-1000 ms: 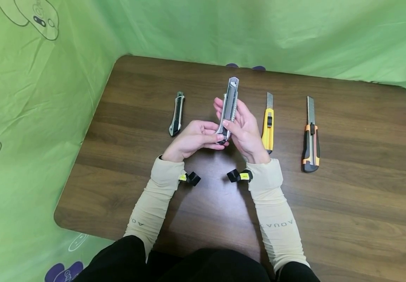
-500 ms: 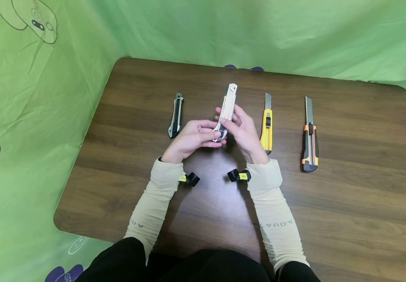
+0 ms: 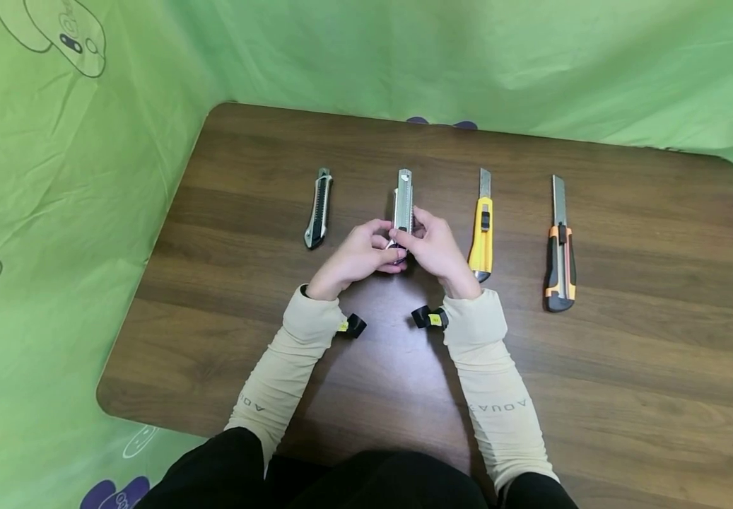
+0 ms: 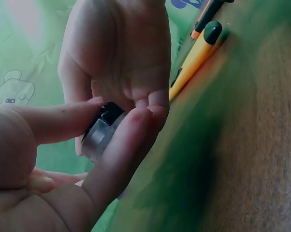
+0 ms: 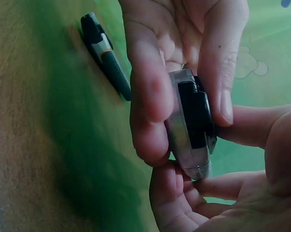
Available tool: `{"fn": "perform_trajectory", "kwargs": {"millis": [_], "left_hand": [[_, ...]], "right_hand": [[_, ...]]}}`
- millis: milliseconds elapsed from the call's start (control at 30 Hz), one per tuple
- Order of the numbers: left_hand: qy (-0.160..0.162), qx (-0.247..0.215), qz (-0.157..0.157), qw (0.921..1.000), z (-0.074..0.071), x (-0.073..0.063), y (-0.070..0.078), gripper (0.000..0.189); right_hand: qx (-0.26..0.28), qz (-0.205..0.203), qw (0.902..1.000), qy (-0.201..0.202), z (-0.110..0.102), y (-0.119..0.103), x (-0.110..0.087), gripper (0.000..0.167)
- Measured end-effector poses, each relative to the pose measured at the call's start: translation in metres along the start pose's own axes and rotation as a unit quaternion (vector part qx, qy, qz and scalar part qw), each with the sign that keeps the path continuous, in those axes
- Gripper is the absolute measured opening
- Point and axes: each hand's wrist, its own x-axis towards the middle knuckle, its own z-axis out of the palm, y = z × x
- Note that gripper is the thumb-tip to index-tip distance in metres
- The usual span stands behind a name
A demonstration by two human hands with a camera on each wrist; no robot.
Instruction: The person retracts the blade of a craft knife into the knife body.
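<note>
Both hands hold a silver utility knife with a black butt end, in the middle of the head view. Its front end points away from the person, and no blade shows beyond it. My left hand pinches the butt end between thumb and fingers; the black end piece shows in the left wrist view. On the other side, my right hand grips the body, thumb on top and fingers along the edge. In the right wrist view the black end sits between the fingers of both hands. The fingers hide much of the rear half.
A smaller grey and black utility knife lies on the wooden table to the left. Rightward lie a yellow one and an orange and black one, both with blades out. Green cloth borders the table.
The silver knife has swung from leaning right to nearly straight ahead, and its front end has come nearer the body. Its face flashed bright midway. Both hands still hold it; the other knives stay put.
</note>
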Motion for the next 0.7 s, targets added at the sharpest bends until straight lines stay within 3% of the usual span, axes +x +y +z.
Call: {"fn": "perform_trajectory", "kwargs": {"millis": [267,567,700], "left_hand": [[0.001,0.073,-0.003,0.9974,0.0002,0.0011,-0.0026,0.058],[0.016,0.119,-0.004,0.9927,-0.0026,0.003,-0.0054,0.058],[0.027,0.167,0.007,0.9855,-0.0043,0.0031,-0.0063,0.056]], "right_hand": [[-0.013,0.028,0.9994,-0.012,0.0019,-0.0005,0.0003,0.044],[-0.048,0.033,0.9981,-0.02,0.0017,0.0042,0.0014,0.044],[-0.035,0.041,0.9982,-0.026,0.0027,0.0054,0.001,0.048]]}}
